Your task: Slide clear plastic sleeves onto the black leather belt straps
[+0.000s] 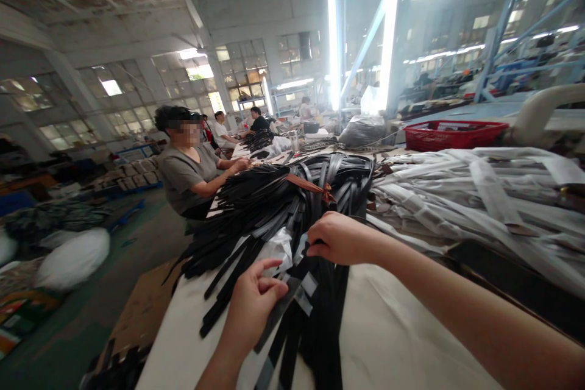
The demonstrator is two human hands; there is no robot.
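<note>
My right hand [337, 237] is closed in a pinch over the black straps, with a small piece of clear plastic film [300, 250] at its fingertips. Lower and to the left, my left hand [256, 295] has its fingers loosely curled, and a gap shows between thumb and forefinger. Close beside that thumb lies a dark strap with translucent pieces of tape [309, 284] on it. A crumpled white plastic wrapping [278, 248] sits between the hands. Behind them a large bundle of black straps [256, 198] is tied with a brown band [307, 184].
Straps wrapped in white [439, 195] are heaped on the right, with a red basket [454, 134] behind them. The pale table [388, 329] runs away from me. A co-worker [187, 164] in grey works at its left side. A grey plastic bag [363, 131] stands farther back.
</note>
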